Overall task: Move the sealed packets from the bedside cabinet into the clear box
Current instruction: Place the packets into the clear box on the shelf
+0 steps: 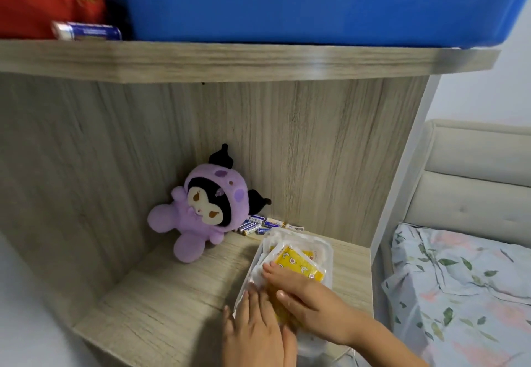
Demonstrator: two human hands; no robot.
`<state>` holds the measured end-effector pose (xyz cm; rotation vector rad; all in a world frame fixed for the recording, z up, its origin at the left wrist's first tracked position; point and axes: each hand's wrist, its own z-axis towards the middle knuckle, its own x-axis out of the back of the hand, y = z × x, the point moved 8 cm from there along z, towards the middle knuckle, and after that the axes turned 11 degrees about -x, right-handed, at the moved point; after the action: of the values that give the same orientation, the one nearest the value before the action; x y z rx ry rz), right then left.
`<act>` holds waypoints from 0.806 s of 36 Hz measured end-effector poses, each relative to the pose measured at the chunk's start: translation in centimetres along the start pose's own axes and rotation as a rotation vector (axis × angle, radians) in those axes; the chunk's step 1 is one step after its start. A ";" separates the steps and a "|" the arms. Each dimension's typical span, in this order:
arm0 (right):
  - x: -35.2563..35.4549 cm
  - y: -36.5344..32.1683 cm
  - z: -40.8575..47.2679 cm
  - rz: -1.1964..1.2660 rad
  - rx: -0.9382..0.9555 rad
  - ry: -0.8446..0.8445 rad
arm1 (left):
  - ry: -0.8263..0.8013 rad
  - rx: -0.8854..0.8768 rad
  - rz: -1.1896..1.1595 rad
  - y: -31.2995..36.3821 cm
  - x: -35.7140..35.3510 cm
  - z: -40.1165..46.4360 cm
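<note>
Cabinet shelf (pixel 172 303): both hands on pkts (pixel 298 263).

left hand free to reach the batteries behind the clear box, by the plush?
Probably yes. The left hand lies flat on the near edge of the clear box; bare shelf runs along the box's left side to the batteries. Only the purple plush crowds them from the left.

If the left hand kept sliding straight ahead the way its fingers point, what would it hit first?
Probably the clear box: the left hand lies flat at its near edge, fingers pointing into it toward the yellow packet. Depth is unclear.
</note>
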<state>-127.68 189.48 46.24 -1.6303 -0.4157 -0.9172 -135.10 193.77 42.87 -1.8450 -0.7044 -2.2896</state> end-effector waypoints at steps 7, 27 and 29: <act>6.1 2.6 -3.5 -0.117 -0.099 0.500 | -0.154 -0.050 0.012 0.8 3.5 -0.3; 3.7 1.5 -5.6 -0.060 -0.434 0.501 | -0.465 -0.397 0.133 1.7 1.1 7.1; 3.0 1.2 -5.3 -0.072 -0.444 0.487 | -0.449 -0.378 0.152 1.1 1.0 6.6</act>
<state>-126.69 183.57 47.87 -1.7132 0.0758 -1.4927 -129.01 195.74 45.09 -2.5248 -0.1580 -2.0328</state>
